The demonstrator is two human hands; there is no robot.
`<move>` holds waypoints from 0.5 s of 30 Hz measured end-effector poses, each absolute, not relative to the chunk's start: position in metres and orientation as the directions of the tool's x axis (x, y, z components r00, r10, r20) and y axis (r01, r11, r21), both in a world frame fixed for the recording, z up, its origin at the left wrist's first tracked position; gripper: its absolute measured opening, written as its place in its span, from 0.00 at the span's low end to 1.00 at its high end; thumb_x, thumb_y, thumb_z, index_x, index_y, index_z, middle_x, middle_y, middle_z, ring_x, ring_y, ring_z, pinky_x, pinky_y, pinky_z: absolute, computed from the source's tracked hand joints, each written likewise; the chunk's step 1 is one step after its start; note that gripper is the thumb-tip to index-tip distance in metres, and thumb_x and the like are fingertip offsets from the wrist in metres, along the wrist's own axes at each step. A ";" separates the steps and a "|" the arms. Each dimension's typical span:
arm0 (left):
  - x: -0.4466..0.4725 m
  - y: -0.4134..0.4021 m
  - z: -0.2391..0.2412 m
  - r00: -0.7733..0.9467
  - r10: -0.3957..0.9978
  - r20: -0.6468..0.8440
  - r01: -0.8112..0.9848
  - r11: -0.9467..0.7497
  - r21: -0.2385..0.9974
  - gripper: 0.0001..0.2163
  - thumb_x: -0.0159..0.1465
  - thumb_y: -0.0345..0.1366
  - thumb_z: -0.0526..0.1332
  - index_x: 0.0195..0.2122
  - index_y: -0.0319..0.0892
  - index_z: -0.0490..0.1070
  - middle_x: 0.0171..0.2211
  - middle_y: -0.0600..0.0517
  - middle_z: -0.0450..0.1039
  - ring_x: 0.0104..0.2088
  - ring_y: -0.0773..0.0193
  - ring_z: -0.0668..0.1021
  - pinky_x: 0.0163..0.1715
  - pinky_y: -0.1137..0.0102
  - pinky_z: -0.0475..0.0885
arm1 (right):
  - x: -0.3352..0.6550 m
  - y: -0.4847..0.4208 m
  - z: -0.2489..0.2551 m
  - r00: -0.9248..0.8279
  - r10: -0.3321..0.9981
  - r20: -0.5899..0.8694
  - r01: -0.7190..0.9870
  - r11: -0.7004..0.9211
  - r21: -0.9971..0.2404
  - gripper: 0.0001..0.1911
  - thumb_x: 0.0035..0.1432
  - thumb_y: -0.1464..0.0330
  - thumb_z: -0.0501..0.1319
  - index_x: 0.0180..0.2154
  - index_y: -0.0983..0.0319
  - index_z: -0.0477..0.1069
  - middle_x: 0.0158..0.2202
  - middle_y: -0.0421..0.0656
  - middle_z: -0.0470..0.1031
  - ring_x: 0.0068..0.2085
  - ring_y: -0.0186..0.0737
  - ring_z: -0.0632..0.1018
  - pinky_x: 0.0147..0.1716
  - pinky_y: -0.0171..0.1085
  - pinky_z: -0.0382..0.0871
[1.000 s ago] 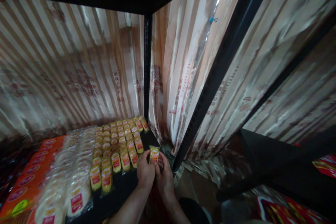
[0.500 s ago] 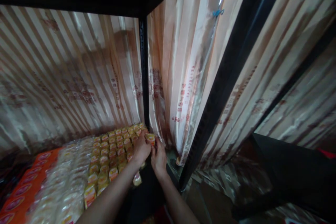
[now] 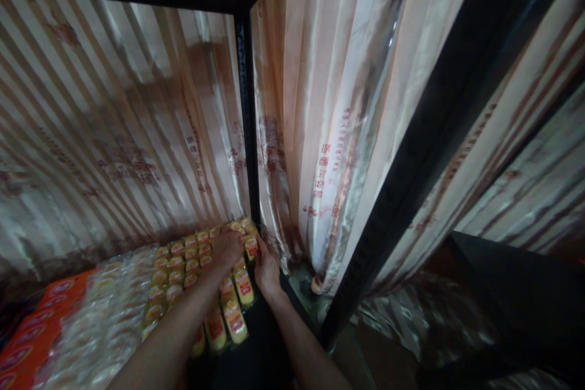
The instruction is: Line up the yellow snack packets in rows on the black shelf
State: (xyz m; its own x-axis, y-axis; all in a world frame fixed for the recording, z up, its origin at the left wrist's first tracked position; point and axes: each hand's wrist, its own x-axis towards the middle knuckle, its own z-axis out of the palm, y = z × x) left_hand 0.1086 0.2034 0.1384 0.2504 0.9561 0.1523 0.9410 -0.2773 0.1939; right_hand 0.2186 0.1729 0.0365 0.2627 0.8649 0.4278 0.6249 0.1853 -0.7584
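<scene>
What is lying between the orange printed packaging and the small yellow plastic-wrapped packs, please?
In the head view, shiny whitish clear-plastic packs lie there, close together.

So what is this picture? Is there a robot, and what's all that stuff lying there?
No robot here, just a person's two bare hands. The camera sits on that person's head, so you look forward and down, much as they do.

The left hand is over rows of yellow packs on a black shelf. The right hand has its fingers at one small pack near the back corner. I can't tell whether it is gripped or only touched.

Further left are pale packs in clear wrap, then something orange with printed circles. Behind it all hangs a striped-looking, folded curtain.
</scene>
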 end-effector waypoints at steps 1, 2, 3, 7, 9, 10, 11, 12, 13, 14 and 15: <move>0.108 0.205 0.138 0.246 0.958 0.149 0.947 -0.270 0.175 0.15 0.61 0.33 0.49 0.35 0.38 0.76 0.38 0.42 0.75 0.47 0.56 0.72 0.53 0.65 0.58 | 0.218 0.175 0.034 0.258 0.868 0.425 0.629 0.183 -0.755 0.29 0.53 0.78 0.47 0.57 0.61 0.60 0.45 0.48 0.71 0.45 0.42 0.73 0.47 0.42 0.67; 0.108 0.206 0.138 0.239 0.960 0.149 0.952 -0.261 0.158 0.16 0.61 0.33 0.48 0.34 0.38 0.76 0.38 0.42 0.75 0.47 0.56 0.71 0.53 0.65 0.58 | 0.217 0.177 0.031 0.254 0.871 0.421 0.634 0.179 -0.752 0.29 0.54 0.78 0.47 0.58 0.61 0.60 0.45 0.48 0.71 0.45 0.42 0.73 0.46 0.42 0.68; 0.109 0.207 0.138 0.231 0.962 0.148 0.958 -0.251 0.139 0.16 0.61 0.33 0.47 0.34 0.38 0.76 0.39 0.42 0.75 0.48 0.56 0.71 0.53 0.65 0.58 | 0.216 0.178 0.029 0.253 0.873 0.418 0.639 0.174 -0.749 0.29 0.53 0.78 0.47 0.57 0.61 0.60 0.45 0.48 0.71 0.45 0.42 0.73 0.46 0.42 0.68; 0.109 0.210 0.138 0.221 0.968 0.119 0.969 -0.232 0.084 0.16 0.61 0.33 0.48 0.35 0.37 0.76 0.41 0.43 0.75 0.50 0.55 0.70 0.55 0.63 0.55 | 0.213 0.184 0.023 0.259 0.869 0.422 0.645 0.170 -0.745 0.28 0.52 0.79 0.48 0.55 0.62 0.64 0.46 0.48 0.72 0.46 0.43 0.73 0.47 0.40 0.67; 0.109 0.212 0.137 0.217 0.970 0.112 0.971 -0.226 0.080 0.16 0.60 0.32 0.48 0.35 0.38 0.76 0.41 0.43 0.75 0.51 0.56 0.70 0.56 0.62 0.54 | 0.213 0.185 0.021 0.259 0.867 0.426 0.636 0.179 -0.751 0.27 0.52 0.79 0.48 0.54 0.62 0.64 0.47 0.48 0.72 0.48 0.43 0.73 0.48 0.40 0.66; 0.109 0.212 0.137 0.214 0.971 0.110 0.971 -0.224 0.087 0.16 0.60 0.32 0.48 0.36 0.38 0.76 0.41 0.43 0.75 0.50 0.56 0.70 0.57 0.62 0.54 | 0.213 0.186 0.020 0.259 0.869 0.422 0.629 0.179 -0.756 0.27 0.51 0.79 0.48 0.54 0.63 0.64 0.48 0.48 0.71 0.48 0.43 0.72 0.49 0.40 0.65; 0.109 0.213 0.136 0.209 0.972 0.105 0.971 -0.219 0.098 0.16 0.60 0.32 0.48 0.36 0.38 0.76 0.41 0.43 0.75 0.50 0.56 0.70 0.57 0.62 0.54 | 0.213 0.186 0.020 0.262 0.871 0.416 0.623 0.177 -0.762 0.27 0.51 0.79 0.48 0.54 0.63 0.63 0.49 0.48 0.71 0.49 0.43 0.72 0.50 0.40 0.65; 0.108 0.213 0.135 0.203 0.974 0.100 0.971 -0.213 0.110 0.16 0.60 0.32 0.48 0.36 0.38 0.76 0.41 0.43 0.75 0.50 0.56 0.70 0.56 0.62 0.54 | 0.213 0.185 0.020 0.265 0.872 0.411 0.617 0.174 -0.768 0.26 0.51 0.79 0.49 0.53 0.64 0.63 0.48 0.48 0.71 0.49 0.43 0.72 0.50 0.41 0.64; 0.108 0.213 0.134 0.195 0.976 0.095 0.971 -0.206 0.119 0.15 0.60 0.32 0.48 0.37 0.38 0.76 0.41 0.43 0.75 0.50 0.57 0.70 0.56 0.62 0.55 | 0.213 0.185 0.020 0.270 0.872 0.409 0.613 0.172 -0.771 0.25 0.51 0.79 0.49 0.52 0.64 0.64 0.48 0.48 0.71 0.49 0.43 0.72 0.50 0.41 0.64; 0.108 0.214 0.134 0.189 0.977 0.093 0.972 -0.200 0.124 0.15 0.60 0.32 0.49 0.37 0.38 0.76 0.41 0.43 0.75 0.50 0.57 0.70 0.56 0.63 0.56 | 0.213 0.184 0.021 0.276 0.868 0.412 0.611 0.172 -0.773 0.23 0.52 0.78 0.49 0.50 0.64 0.65 0.46 0.48 0.72 0.48 0.43 0.72 0.50 0.41 0.65; 0.108 0.214 0.133 0.183 0.979 0.093 0.973 -0.194 0.127 0.15 0.60 0.32 0.49 0.37 0.39 0.76 0.42 0.44 0.75 0.50 0.57 0.70 0.55 0.63 0.56 | 0.213 0.183 0.022 0.284 0.862 0.420 0.610 0.175 -0.773 0.21 0.51 0.78 0.50 0.48 0.64 0.66 0.45 0.48 0.72 0.47 0.43 0.72 0.49 0.41 0.65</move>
State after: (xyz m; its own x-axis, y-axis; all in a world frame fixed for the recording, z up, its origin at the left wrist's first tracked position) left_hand 0.1076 0.2140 0.1329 0.1834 0.9786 0.0934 0.9727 -0.1944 0.1267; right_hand 0.2126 0.1831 0.0222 0.2844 0.8618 0.4200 0.6102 0.1751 -0.7726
